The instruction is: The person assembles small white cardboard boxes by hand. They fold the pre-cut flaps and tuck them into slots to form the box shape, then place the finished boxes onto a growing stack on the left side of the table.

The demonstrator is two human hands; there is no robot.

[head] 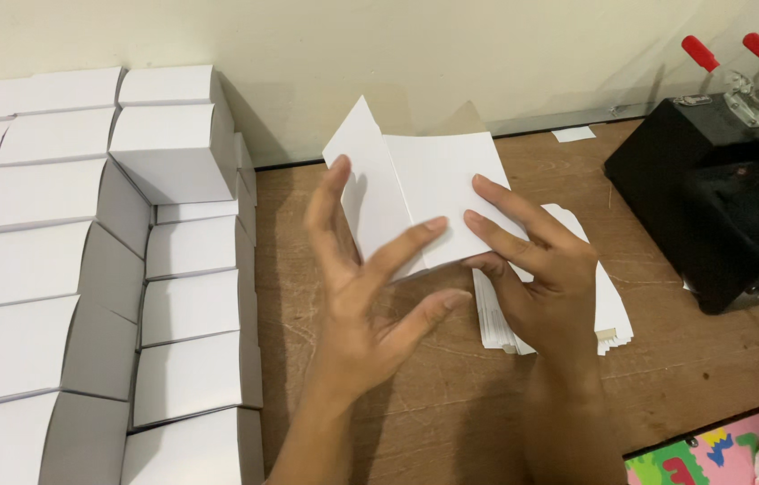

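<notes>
Head view: I see my left hand [366, 296] spread open against a white flat carton blank [424, 193], my right hand [537, 265] pinching its near edge mid-table. Folded white boxes [83, 269] fill the left; unfolded blanks [608, 305] remain under my right hand.

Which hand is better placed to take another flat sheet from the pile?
Probably the right hand: it is directly above the pile of flat sheets. The left hand is farther from it, open against the folded box blank.
</notes>
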